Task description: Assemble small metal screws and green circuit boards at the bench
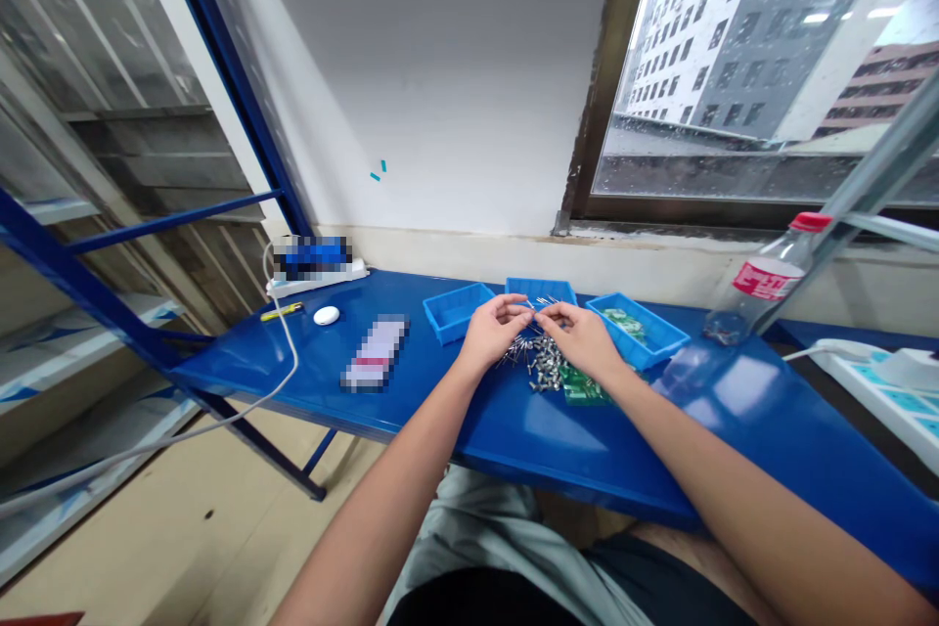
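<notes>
My left hand (499, 331) and my right hand (576, 335) meet over the blue table, thumbs and fingers pinched almost tip to tip. Between the fingertips is a small silvery metal part (532, 304), mostly covered by the fingers; its exact kind cannot be made out. Below the hands lies a loose pile of small screw-like metal parts (545, 368). Green circuit boards (582, 389) lie beside the pile, partly under my right forearm. Just behind the hands, a blue tray (539, 287) holds thin metal pieces.
An open blue tray (444, 325) stands left; another tray (664, 350) at right holds green boards (623, 323). A blurred phone-like object (376, 352), white round case (327, 315), yellow-handled tool (283, 311) and cable (293, 352) lie left. A plastic bottle (767, 279) and power strip (887, 381) stand right.
</notes>
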Available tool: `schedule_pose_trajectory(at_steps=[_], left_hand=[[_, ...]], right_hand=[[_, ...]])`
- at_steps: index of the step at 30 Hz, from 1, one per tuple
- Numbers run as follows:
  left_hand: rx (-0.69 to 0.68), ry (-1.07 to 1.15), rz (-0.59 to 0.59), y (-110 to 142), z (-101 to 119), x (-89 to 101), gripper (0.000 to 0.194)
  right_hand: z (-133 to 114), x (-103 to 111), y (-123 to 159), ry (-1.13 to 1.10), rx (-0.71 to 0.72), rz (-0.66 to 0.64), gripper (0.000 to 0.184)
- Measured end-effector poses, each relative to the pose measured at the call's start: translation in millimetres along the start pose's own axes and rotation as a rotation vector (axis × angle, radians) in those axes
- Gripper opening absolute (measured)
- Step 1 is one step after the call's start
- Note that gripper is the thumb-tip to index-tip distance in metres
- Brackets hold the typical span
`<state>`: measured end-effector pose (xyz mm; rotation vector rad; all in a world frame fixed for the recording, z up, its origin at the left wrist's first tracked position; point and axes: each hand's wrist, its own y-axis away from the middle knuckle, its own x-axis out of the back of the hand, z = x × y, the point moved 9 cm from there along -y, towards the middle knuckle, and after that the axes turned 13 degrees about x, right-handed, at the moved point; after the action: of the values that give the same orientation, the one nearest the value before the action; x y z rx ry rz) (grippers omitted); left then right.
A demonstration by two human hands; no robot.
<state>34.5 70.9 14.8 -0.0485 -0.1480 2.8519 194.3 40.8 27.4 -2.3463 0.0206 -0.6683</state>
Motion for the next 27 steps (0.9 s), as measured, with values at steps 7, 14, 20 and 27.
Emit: schedule_pose_trajectory(at_steps=[7, 14, 20, 27], left_hand=[[-0.029, -0.076, 0.009, 5, 9, -2.9, 0.042], [-0.039, -0.067, -0.012, 4, 9, -4.3, 0.042], [-0.123, -0.313, 0.115, 9, 16, 1.1, 0.027], [-0.277, -0.892, 0.045, 21, 18, -24.7, 0.025]], right_hand=[[4, -8, 0, -0.001, 0.026, -0.051, 0.021], [1, -9, 1, 0.032, 0.034, -0.075, 0.024], [11, -4, -3, -0.092, -0.034, -0.009, 0.032], [36, 6, -13, -0.153, -0.184, 0.102, 0.049]])
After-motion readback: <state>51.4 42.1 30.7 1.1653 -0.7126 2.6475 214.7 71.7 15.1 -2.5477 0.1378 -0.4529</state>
